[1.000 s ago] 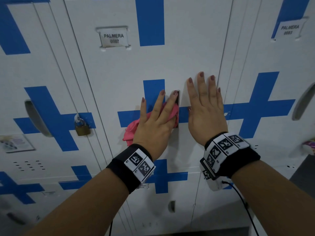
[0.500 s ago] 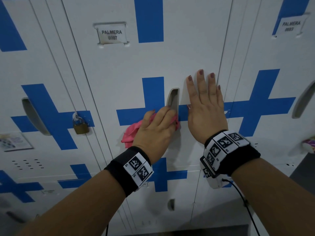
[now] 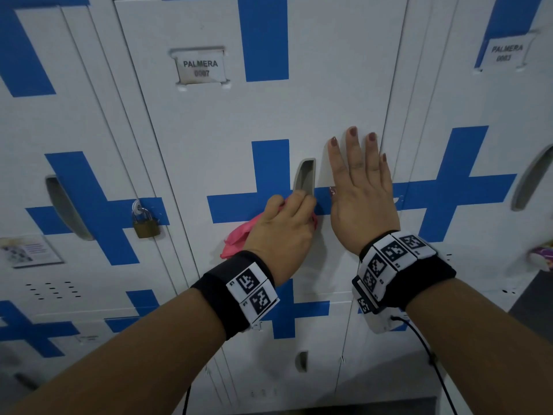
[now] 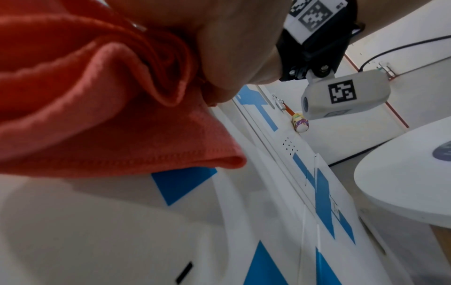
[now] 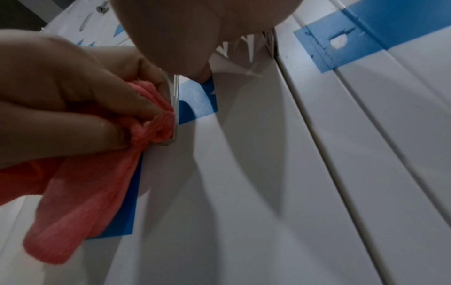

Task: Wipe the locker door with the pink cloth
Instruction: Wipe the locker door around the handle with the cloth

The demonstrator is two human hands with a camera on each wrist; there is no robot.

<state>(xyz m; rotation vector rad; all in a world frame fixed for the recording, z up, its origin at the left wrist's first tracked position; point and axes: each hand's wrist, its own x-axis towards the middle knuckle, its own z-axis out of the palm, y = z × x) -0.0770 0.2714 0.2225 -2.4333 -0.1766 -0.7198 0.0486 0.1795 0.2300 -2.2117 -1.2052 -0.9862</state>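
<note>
The white locker door point(image 3: 233, 121) with blue cross stripes fills the middle of the head view. My left hand point(image 3: 284, 226) grips the bunched pink cloth point(image 3: 236, 239) and presses it against the door at the lower end of the recessed grey handle point(image 3: 304, 176). The right wrist view shows the left hand's fingers point(image 5: 117, 108) curled round the pink cloth point(image 5: 92, 185) at the handle's rim. My right hand point(image 3: 360, 190) lies flat on the door just right of the handle, fingers straight and pointing up. In the left wrist view the cloth point(image 4: 102, 108) fills the upper left.
A brass padlock point(image 3: 145, 224) hangs on the locker to the left. A name plate point(image 3: 201, 67) sits above on the wiped door. Neighbouring lockers stand on both sides. A white round table point(image 4: 405, 177) is behind, to the right. A small colourful keychain point(image 3: 543, 259) hangs at the right edge.
My left hand's fingers went from stretched flat over the cloth to curled round it, slipping down off the handle to its lower end. The right hand stayed flat in place.
</note>
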